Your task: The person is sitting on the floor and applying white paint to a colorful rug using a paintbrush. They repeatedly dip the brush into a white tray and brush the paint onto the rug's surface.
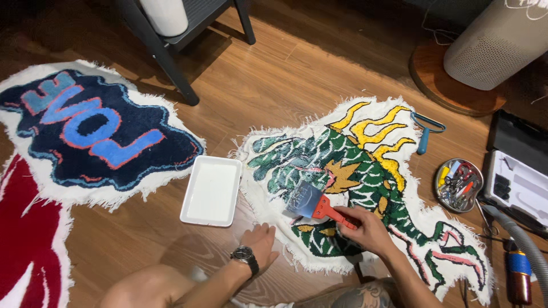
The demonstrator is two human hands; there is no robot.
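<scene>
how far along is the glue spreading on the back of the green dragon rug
Done: a whitish film covers the green dragon rug around its upper left. In hand: the right hand drags the red-handled spreader across the middle; the left hand presses the floor beside the white tray. Left: the yellow top and lower right end look uncoated.

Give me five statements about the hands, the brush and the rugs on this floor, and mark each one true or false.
1. The right hand grips a red-handled brush. True.
2. The brush head rests on the green dragon rug. True.
3. The left hand holds the white tray. False: it presses flat on the rug's edge, apart from the tray.
4. The tray lies between the dragon rug and the dark blue rug. True.
5. The round tin of tools sits on the dragon rug. False: it stands on the wooden floor beside it.
</scene>
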